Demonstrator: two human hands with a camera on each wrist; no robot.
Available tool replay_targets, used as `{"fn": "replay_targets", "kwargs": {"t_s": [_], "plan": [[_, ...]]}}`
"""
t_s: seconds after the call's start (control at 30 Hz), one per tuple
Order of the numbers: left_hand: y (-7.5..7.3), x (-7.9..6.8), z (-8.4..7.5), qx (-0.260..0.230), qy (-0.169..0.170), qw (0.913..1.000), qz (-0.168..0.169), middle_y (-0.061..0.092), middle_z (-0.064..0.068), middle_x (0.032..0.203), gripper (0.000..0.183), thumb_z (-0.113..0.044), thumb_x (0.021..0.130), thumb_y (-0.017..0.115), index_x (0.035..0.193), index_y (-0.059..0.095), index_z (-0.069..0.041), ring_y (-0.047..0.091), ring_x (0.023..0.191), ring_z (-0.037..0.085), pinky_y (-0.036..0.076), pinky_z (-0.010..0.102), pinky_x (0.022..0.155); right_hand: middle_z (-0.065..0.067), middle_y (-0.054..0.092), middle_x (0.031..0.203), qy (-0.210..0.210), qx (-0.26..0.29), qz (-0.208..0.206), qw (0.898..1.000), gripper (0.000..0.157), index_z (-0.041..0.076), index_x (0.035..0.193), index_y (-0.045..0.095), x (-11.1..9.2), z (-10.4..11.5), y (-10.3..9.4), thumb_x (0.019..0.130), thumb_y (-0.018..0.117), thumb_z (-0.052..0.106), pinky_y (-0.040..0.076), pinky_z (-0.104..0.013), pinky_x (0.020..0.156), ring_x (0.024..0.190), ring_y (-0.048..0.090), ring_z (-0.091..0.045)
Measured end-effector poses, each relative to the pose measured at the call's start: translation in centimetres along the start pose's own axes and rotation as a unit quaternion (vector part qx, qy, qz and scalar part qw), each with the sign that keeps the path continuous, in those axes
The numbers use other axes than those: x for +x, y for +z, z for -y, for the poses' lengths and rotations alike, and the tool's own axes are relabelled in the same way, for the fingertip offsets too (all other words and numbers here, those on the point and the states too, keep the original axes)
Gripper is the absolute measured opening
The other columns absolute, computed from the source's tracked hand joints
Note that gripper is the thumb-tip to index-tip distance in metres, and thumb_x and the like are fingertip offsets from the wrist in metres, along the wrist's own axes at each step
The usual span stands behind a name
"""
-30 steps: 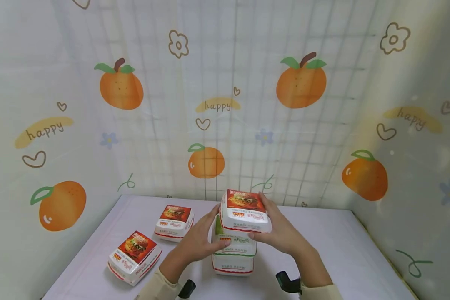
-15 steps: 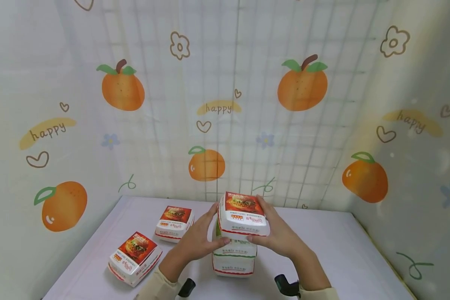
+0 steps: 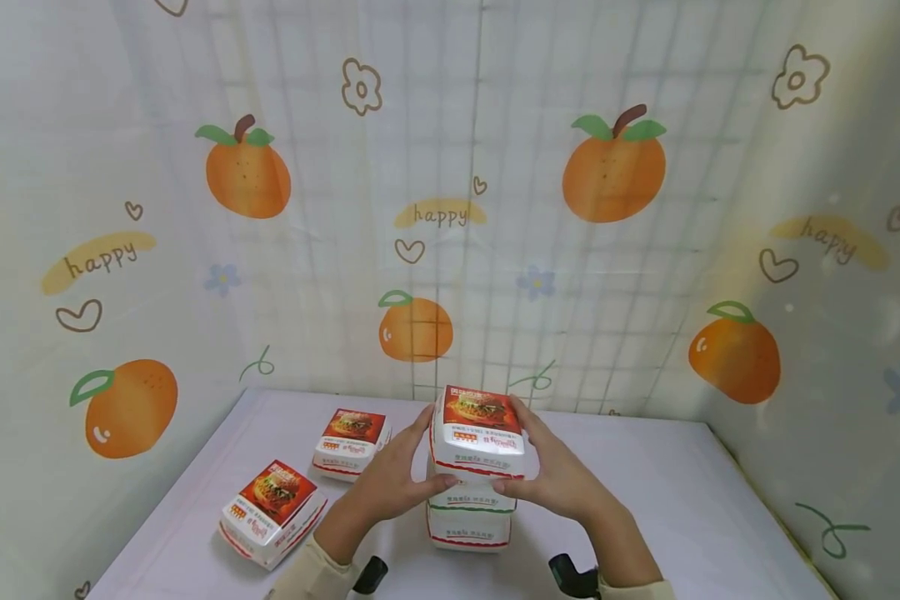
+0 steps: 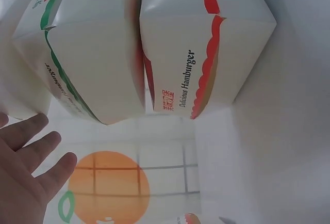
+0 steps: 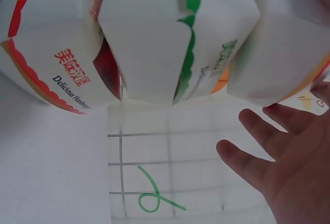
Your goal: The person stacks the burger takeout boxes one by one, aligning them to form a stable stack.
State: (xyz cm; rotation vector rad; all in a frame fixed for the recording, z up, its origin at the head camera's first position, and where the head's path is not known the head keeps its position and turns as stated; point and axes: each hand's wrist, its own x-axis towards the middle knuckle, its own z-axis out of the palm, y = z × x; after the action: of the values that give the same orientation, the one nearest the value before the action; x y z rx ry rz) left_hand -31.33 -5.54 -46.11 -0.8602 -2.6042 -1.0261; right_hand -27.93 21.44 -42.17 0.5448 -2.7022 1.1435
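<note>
In the head view, a red-topped hamburger box sits at the top of a stack, held between both hands. My left hand grips its left side, thumb at the front lower edge. On the right side my right hand grips it likewise. Directly beneath is a green-trimmed hamburger box, and under that a red-trimmed hamburger box stands on the table. Both wrist views show the stack's sides, with the left fingers and right fingers spread beside the top box.
Two more red-topped hamburger boxes stand on the left of the white table: a nearer box and a farther box. A curtain printed with oranges hangs around the back and sides.
Both hands have brought the top box slightly left and down, so it now lines up with the stack and covers the green-trimmed box's top. The two boxes on the left stay put.
</note>
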Motion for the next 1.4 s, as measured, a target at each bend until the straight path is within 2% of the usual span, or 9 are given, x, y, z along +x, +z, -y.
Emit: {"fn": "replay_targets", "kwargs": {"t_s": [0.17,0.4,0.5,0.63,0.87,1.13,1.4], "plan": [[-0.1,-0.1,0.0,0.005,-0.001,1.0000,0.001,0.034,-0.003,0.153,0.101,-0.078,0.078,0.055,0.156,0.004,-0.038,0.036,0.137,0.023,0.037,0.056,0.103,-0.008,0.031,0.155,-0.010,-0.007,-0.001,1.000,0.117,0.029,0.157,0.011,-0.1,-0.1,0.0,0.068,0.084,0.051,0.036,-0.063,0.099,0.134,0.038,-0.037],[-0.1,-0.5,0.0,0.002,-0.008,0.9999,0.013,0.033,-0.004,0.154,0.101,-0.077,0.079,0.055,0.157,0.006,-0.036,0.035,0.138,0.024,0.036,0.057,0.103,-0.006,0.027,0.157,0.006,0.000,0.004,1.000,0.116,0.035,0.156,0.008,-0.4,0.0,0.0,0.069,0.084,0.050,0.036,-0.066,0.098,0.133,0.038,-0.041],[-0.1,-0.6,0.0,-0.001,-0.006,0.9999,0.014,0.033,-0.005,0.154,0.100,-0.076,0.079,0.056,0.157,0.007,-0.035,0.035,0.138,0.024,0.036,0.057,0.103,-0.006,0.027,0.157,0.013,0.002,0.009,1.000,0.116,0.035,0.157,0.008,-0.4,0.0,0.1,0.069,0.083,0.050,0.036,-0.067,0.097,0.133,0.037,-0.042],[-0.1,-0.7,0.2,0.002,-0.001,0.9999,0.012,0.035,-0.005,0.153,0.099,-0.075,0.080,0.056,0.157,0.008,-0.034,0.036,0.138,0.023,0.035,0.056,0.104,-0.006,0.028,0.157,0.009,-0.001,0.009,1.000,0.116,0.032,0.157,0.009,-0.4,0.0,0.1,0.070,0.083,0.050,0.036,-0.067,0.097,0.133,0.038,-0.041],[-0.1,-0.8,0.2,-0.005,-0.002,0.9999,0.014,0.035,-0.005,0.153,0.098,-0.074,0.081,0.056,0.157,0.009,-0.033,0.036,0.138,0.022,0.036,0.056,0.104,-0.006,0.030,0.156,0.002,-0.002,0.007,1.000,0.115,0.034,0.157,0.009,-0.3,-0.1,0.2,0.070,0.082,0.053,0.033,-0.066,0.099,0.138,0.033,-0.035],[-0.2,-0.9,-0.1,-0.011,-0.009,0.9997,0.018,0.036,-0.004,0.153,0.098,-0.073,0.081,0.056,0.157,0.010,-0.032,0.036,0.138,0.023,0.036,0.057,0.103,-0.003,0.025,0.158,-0.004,-0.022,0.006,1.000,0.114,0.030,0.157,0.010,-0.5,0.2,0.1,0.071,0.079,0.058,0.030,-0.067,0.101,0.141,0.027,-0.033],[-0.1,-1.1,0.0,-0.010,-0.017,0.9994,0.028,0.035,-0.002,0.154,0.099,-0.074,0.081,0.056,0.158,0.011,-0.029,0.034,0.139,0.024,0.034,0.056,0.105,-0.007,0.024,0.158,0.007,-0.018,0.022,1.000,0.113,0.026,0.158,0.008,-0.5,0.5,-0.2,0.074,0.077,0.056,0.029,-0.065,0.103,0.141,0.026,-0.034]]}}
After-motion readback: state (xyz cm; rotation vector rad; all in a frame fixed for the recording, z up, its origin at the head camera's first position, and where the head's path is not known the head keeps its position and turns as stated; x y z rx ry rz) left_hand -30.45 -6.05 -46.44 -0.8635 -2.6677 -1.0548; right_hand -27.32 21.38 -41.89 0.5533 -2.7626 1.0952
